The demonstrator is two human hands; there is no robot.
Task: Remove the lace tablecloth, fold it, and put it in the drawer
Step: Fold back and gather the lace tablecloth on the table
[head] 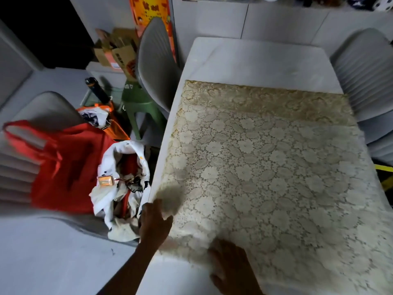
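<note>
A cream and gold lace tablecloth [265, 167] lies over the near part of a white table [255, 60], its far edge doubled back in a darker gold band. My left hand [154, 222] grips the cloth at the table's near left corner. Lying flat on the cloth's near edge, which is bunched up, is my right hand [230, 267]. No drawer is in view.
Grey chairs stand at the table's left [155, 67] and right [368, 77]. Another chair at the left carries a red bag [70, 167] and a white bag [125, 188] full of things. A green stool [136, 103] and cardboard boxes [119, 50] sit behind.
</note>
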